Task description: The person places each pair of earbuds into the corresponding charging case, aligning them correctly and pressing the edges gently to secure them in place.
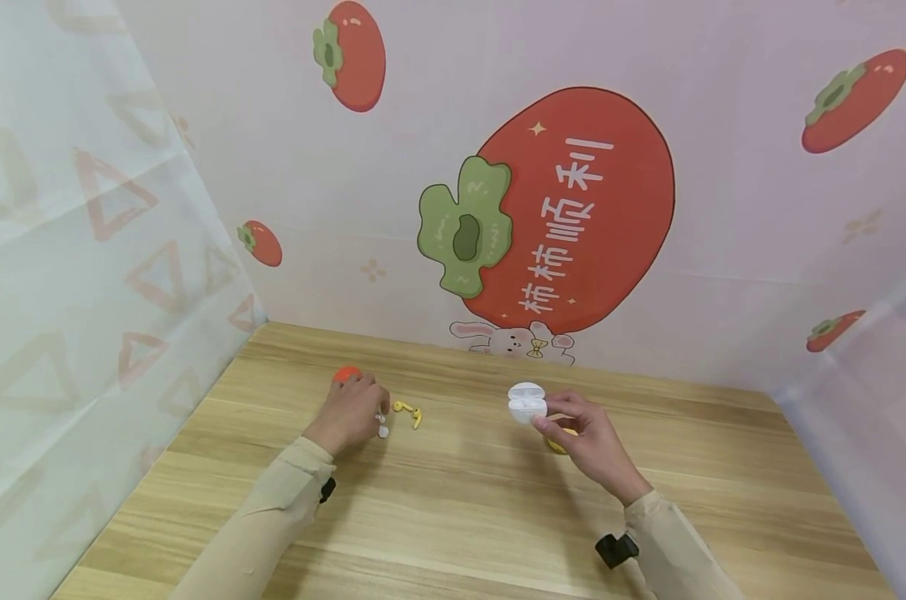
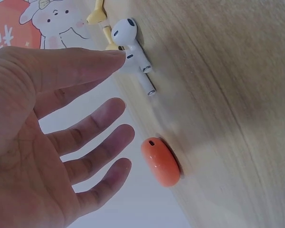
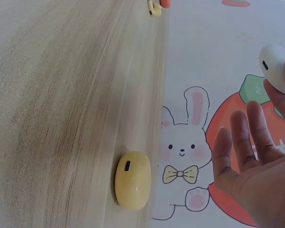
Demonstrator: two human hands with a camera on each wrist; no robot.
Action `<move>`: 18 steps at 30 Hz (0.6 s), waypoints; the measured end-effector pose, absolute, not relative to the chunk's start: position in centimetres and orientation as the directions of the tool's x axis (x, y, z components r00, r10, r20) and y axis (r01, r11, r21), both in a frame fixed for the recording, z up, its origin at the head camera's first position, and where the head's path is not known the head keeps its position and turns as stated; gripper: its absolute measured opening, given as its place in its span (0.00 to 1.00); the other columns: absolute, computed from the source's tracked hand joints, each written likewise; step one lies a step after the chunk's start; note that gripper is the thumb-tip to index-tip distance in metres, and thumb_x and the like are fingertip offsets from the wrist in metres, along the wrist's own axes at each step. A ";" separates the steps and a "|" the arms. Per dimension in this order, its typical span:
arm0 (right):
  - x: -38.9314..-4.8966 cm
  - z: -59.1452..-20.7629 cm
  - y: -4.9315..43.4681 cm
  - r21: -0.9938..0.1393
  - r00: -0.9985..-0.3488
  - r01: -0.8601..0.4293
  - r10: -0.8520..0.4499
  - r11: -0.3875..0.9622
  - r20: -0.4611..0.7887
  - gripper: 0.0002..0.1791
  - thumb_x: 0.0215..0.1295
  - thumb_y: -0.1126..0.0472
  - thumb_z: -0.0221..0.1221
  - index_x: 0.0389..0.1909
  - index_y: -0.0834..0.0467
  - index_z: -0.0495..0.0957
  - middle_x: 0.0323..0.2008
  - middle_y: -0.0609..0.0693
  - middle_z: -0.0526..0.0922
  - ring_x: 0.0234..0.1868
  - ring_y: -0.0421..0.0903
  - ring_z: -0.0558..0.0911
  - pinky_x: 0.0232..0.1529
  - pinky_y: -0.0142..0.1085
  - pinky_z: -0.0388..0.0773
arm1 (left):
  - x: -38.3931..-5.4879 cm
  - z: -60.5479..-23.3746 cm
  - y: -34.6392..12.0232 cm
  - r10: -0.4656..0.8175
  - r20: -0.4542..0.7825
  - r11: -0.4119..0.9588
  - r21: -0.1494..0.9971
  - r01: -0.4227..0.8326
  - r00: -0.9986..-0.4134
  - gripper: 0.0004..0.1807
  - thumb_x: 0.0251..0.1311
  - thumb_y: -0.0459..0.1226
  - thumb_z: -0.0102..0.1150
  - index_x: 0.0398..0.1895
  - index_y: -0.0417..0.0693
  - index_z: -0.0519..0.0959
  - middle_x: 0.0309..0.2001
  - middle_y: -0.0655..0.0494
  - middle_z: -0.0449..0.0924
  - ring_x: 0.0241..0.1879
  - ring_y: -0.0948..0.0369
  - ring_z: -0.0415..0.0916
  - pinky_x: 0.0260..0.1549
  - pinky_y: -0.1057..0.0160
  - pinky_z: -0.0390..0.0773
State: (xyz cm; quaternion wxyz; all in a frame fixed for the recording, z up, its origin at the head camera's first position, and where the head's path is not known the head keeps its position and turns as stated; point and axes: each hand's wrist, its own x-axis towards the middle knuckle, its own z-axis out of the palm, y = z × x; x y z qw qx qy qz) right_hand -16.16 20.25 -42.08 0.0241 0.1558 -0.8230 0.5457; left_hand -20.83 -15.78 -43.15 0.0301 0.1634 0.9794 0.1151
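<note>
In the head view my right hand (image 1: 583, 437) pinches a white earbud case (image 1: 527, 404) between thumb and fingers, raised above the table with its lid up. The right wrist view shows the back of this case (image 3: 274, 69) and its port. My left hand (image 1: 352, 414) is low over the table at two white earbuds (image 1: 382, 432). The left wrist view has its thumb tip overlapping one white earbud (image 2: 125, 32) pair, with the other fingers loosely bent and apart. Contact between fingertips and earbuds is hidden by the thumb.
Yellow earbuds (image 1: 417, 417) lie just right of my left hand. An orange case (image 1: 347, 374) sits behind that hand. A yellow case (image 3: 133, 181) lies on the wooden table (image 1: 437, 508) near my right hand. Printed walls enclose the back and sides.
</note>
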 end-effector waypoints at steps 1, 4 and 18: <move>-16.2 -42.1 20.2 -0.891 -0.951 -0.282 -0.230 0.355 0.209 0.11 0.66 0.65 0.67 0.47 0.62 0.87 0.49 0.57 0.81 0.48 0.52 0.82 0.47 0.32 0.82 | -20.9 -43.2 -15.8 0.325 -0.021 0.922 0.231 0.312 -0.945 0.10 0.50 0.30 0.72 0.36 0.49 0.87 0.39 0.53 0.78 0.43 0.51 0.71 0.50 0.40 0.69; -16.2 -42.2 20.2 -0.893 -0.951 -0.278 -0.230 0.355 0.205 0.11 0.66 0.65 0.67 0.47 0.62 0.87 0.49 0.57 0.81 0.48 0.52 0.82 0.47 0.32 0.82 | -20.9 -43.3 -15.8 0.323 -0.021 0.923 0.228 0.310 -0.946 0.09 0.51 0.30 0.71 0.36 0.49 0.87 0.39 0.53 0.78 0.43 0.51 0.71 0.50 0.41 0.69; -16.2 -42.5 20.1 -0.913 -0.956 -0.250 -0.231 0.322 0.181 0.12 0.65 0.65 0.67 0.48 0.63 0.86 0.48 0.60 0.80 0.46 0.57 0.84 0.40 0.38 0.85 | -21.3 -43.6 -15.7 0.310 -0.024 0.933 0.201 0.299 -0.951 0.05 0.55 0.29 0.67 0.32 0.48 0.86 0.36 0.54 0.77 0.41 0.51 0.73 0.51 0.39 0.69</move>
